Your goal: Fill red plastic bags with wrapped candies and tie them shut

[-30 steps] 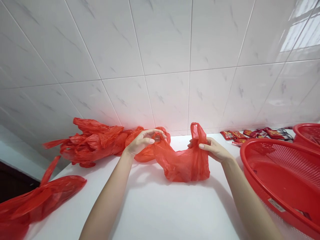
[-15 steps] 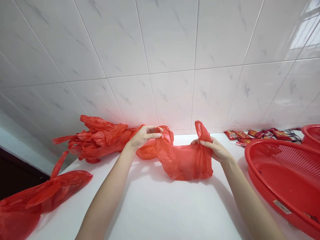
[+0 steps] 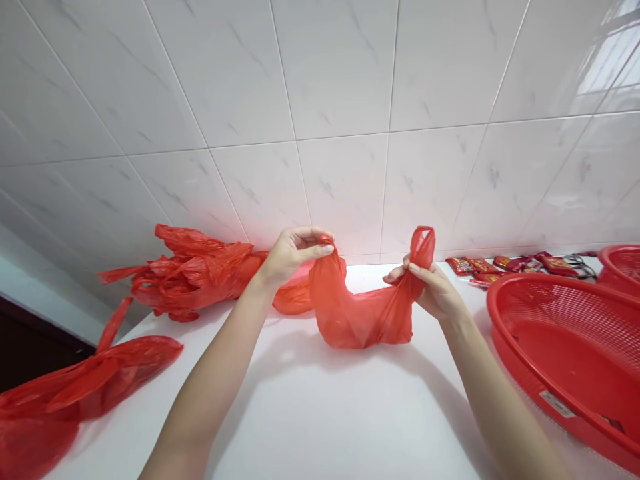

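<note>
Between my hands hangs a red plastic bag (image 3: 360, 320), stretched by its two handles just above the white table (image 3: 350, 413). My left hand (image 3: 293, 253) is closed, pinching one handle between thumb and fingers. The other handle is gripped by my right hand (image 3: 433, 283), with its looped tip standing up above the thumb. The bag sags in the middle; whether anything lies inside cannot be made out. Partly behind my left hand, another red bag (image 3: 295, 298) rests on the table.
A heap of crumpled red bags (image 3: 200, 273) lies by the tiled wall (image 3: 345, 180). At the left edge is another red bag (image 3: 115, 367). To the right stand a red mesh basket (image 3: 565, 347), a second red basket (image 3: 623, 263) and several small red packets (image 3: 510, 265).
Both my hands have risen slightly, lifting the bag a little off the table. The right handle now stands up as an open loop, and the bag sags more between my hands.
</note>
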Available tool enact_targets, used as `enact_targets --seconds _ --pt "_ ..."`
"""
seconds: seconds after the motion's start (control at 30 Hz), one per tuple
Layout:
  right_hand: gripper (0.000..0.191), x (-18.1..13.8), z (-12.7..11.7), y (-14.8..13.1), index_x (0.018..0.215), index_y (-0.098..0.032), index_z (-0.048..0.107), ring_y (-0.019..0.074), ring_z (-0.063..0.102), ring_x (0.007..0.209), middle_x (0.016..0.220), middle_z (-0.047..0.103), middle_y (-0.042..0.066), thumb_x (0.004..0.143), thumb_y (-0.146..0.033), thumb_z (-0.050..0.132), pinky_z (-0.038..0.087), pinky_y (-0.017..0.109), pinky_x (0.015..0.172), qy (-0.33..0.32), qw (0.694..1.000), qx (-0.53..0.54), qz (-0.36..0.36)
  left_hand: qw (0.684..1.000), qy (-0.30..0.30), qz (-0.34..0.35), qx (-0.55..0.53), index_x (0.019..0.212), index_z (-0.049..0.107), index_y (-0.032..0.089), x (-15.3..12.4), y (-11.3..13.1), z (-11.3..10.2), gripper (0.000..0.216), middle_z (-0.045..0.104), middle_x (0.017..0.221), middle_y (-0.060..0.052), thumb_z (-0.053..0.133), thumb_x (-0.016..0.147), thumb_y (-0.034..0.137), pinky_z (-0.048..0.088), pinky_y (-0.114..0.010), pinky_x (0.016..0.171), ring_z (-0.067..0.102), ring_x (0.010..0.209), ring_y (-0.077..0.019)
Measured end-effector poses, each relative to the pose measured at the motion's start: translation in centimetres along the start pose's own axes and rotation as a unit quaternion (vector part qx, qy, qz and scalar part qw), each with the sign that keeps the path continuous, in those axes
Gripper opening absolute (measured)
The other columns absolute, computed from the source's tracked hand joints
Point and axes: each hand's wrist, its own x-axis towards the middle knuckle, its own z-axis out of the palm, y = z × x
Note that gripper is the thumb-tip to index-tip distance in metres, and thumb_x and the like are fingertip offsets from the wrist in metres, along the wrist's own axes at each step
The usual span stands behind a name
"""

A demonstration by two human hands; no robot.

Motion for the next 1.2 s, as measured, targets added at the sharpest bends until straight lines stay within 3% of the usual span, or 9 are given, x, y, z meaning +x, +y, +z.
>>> enact_targets --seconds 0.13,0.27,0.4,0.63,0.77,0.83,0.93,1.0,1.2 --pt "0.024 -0.2 1.6 0.0 0.083 -0.021 0.062 0.0086 0.040 0.046 0.056 0.056 -0.006 0.081 -0.041 0.075 0.046 0.028 0.061 0.014 0.999 -0.031 0.032 0.997 -0.080 0.005 0.006 0.077 0.074 0.017 0.0 0.2 1.1 0.020 0.071 0.076 -0.003 0.086 0.069 0.031 0.053 -0.031 0.076 0.066 0.077 -0.0160" --pt "0.023 -0.6 3.1 0.1 0.089 -0.020 0.062 0.0077 0.028 0.045 0.050 0.043 -0.009 0.085 -0.042 0.068 0.029 0.024 0.048 0.023 0.991 -0.121 0.060 0.977 -0.205 0.023 0.060 0.083 0.075 0.017 0.3 0.7 3.0 0.014 0.074 0.100 -0.010 0.079 0.078 0.030 0.053 -0.032 0.078 0.067 0.092 -0.0189" --pt "0.023 -1.2 3.7 0.2 0.079 -0.021 0.053 0.0088 0.028 0.048 0.051 0.040 -0.008 0.088 -0.041 0.063 0.021 0.024 0.046 -0.014 0.978 -0.190 0.083 0.953 -0.232 0.044 0.189 0.089 0.075 0.018 0.9 1.0 4.8 0.014 0.064 0.130 -0.011 0.070 0.086 0.031 0.051 -0.029 0.077 0.066 0.094 -0.0163" --pt "0.030 -1.9 4.1 -0.7 0.071 -0.022 0.042 0.0097 0.032 0.054 0.061 0.034 -0.007 0.086 -0.035 0.063 0.024 0.024 0.047 -0.030 0.967 -0.248 0.052 0.945 -0.174 0.049 0.272 0.085 0.073 0.020 1.2 0.7 6.0 0.019 0.070 0.080 -0.001 0.067 0.086 0.038 0.045 -0.027 0.068 0.060 0.074 -0.0138" --pt "0.035 -1.9 4.5 -0.9 0.064 -0.023 0.036 0.0104 0.033 0.056 0.062 0.029 -0.006 0.080 -0.031 0.066 0.030 0.025 0.049 -0.010 0.950 -0.312 -0.007 0.952 -0.087 0.026 0.292 0.092 0.070 0.022 1.1 -0.2 6.3 0.019 0.054 0.056 0.006 0.069 0.083 0.038 0.038 -0.025 0.058 0.049 0.056 -0.0112" --pt "0.026 -1.8 4.4 -0.7 0.064 -0.022 0.041 0.0112 0.035 0.057 0.062 0.034 -0.006 0.080 -0.027 0.062 0.032 0.025 0.051 -0.004 0.933 -0.358 -0.042 0.954 -0.067 -0.002 0.293 0.090 0.068 0.022 1.1 -0.7 6.5 0.021 0.047 0.051 0.008 0.072 0.080 0.040 0.033 -0.024 0.053 0.043 0.050 -0.0101" --pt "0.005 -1.6 4.1 -0.1 0.078 -0.021 0.060 0.0141 0.047 0.063 0.070 0.056 -0.002 0.081 -0.023 0.057 0.038 0.028 0.059 0.023 0.911 -0.402 -0.090 0.956 -0.093 -0.048 0.273 0.070 0.066 0.018 1.0 -1.4 6.6 0.033 0.048 0.052 0.005 0.071 0.079 0.050 0.029 -0.025 0.051 0.042 0.051 -0.0099" --pt "0.008 -1.5 3.8 0.2 0.084 -0.022 0.063 0.0153 0.053 0.065 0.080 0.064 0.000 0.080 -0.022 0.056 0.039 0.028 0.058 0.050 0.908 -0.403 -0.102 0.957 -0.125 -0.074 0.250 0.060 0.064 0.016 0.9 -1.8 6.6 0.047 0.045 0.052 0.003 0.066 0.082 0.058 0.026 -0.027 0.052 0.039 0.052 -0.0098" --pt "0.005 -1.4 3.7 0.1 0.081 -0.022 0.058 0.0170 0.060 0.070 0.077 0.065 0.000 0.077 -0.020 0.057 0.047 0.030 0.065 0.069 0.911 -0.385 -0.133 0.952 -0.231 -0.113 0.167 0.062 0.070 0.017 0.6 -2.4 5.8 0.046 0.044 0.054 0.003 0.068 0.082 0.058 0.027 -0.029 0.055 0.037 0.054 -0.0103"
